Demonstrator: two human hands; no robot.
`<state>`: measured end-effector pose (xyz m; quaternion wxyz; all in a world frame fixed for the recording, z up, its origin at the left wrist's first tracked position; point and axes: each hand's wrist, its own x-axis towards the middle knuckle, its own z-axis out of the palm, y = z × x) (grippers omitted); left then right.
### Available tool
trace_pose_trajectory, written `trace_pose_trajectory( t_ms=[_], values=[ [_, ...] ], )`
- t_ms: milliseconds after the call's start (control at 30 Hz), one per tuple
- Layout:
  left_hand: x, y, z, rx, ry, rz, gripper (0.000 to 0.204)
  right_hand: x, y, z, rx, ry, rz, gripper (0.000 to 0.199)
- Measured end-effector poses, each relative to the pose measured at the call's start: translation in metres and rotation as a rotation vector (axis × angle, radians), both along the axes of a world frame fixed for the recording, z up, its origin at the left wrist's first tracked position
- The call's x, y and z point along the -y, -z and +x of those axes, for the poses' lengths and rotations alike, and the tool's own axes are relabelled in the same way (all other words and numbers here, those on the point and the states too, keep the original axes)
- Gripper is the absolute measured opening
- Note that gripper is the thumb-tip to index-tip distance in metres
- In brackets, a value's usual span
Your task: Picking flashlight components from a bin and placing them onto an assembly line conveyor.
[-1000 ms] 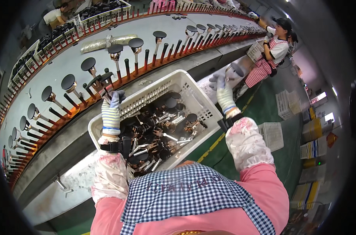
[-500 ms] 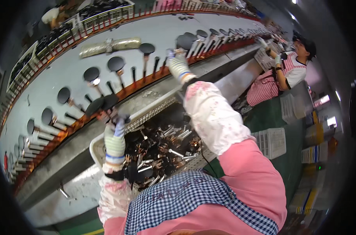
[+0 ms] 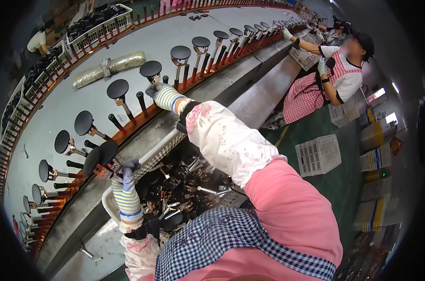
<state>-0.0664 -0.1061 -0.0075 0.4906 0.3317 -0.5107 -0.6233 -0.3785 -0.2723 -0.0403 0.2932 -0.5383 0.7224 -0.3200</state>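
1. My right hand (image 3: 167,97) seems closed beneath a black disc (image 3: 150,69) at the rail (image 3: 134,124).
2. My left hand (image 3: 126,188) grips more disc parts (image 3: 91,161) near the basket (image 3: 163,151).
3. A row of discs (image 3: 84,122) already stands along the rail; many loose parts (image 3: 207,190) in the basket look left to do.

From here: white crate (image 3: 161,152), far right corner concealed by floral sleeve (image 3: 231,136), near side by checked apron (image 3: 207,229); farthest discs (image 3: 277,23) indistinct.
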Motion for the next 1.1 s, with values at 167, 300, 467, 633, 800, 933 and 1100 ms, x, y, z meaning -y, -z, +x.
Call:
trace_pose_trajectory(
  t_ms=[167,300,467,633,800,933,1100],
  values=[
    [0.007,0.008,0.003,0.074,0.004,-0.037,0.032,-0.074,-0.059,0.015,-0.088,-0.133,0.118,0.065],
    [0.005,0.023,-0.007,0.157,-0.111,-0.122,0.039,-0.150,-0.087,0.008,0.391,-0.186,-0.029,0.051],
    [0.003,0.007,-0.019,0.078,0.010,-0.003,0.043,-0.214,-0.065,-0.018,0.429,-0.101,0.124,0.042],
    [0.009,0.023,-0.011,0.021,0.023,-0.045,0.039,-0.257,-0.019,-0.005,-0.028,-0.322,0.428,0.031],
    [0.001,0.025,-0.027,-0.034,-0.014,-0.005,0.036,-0.277,0.006,0.013,-0.352,-0.389,0.486,0.039],
    [0.005,0.028,-0.024,-0.037,-0.002,-0.009,0.034,-0.268,0.002,0.048,-0.642,-0.442,0.593,0.039],
    [0.009,0.033,-0.019,0.034,0.024,-0.094,0.037,-0.292,-0.029,0.092,-0.787,-0.638,0.671,0.049]
  ],
)
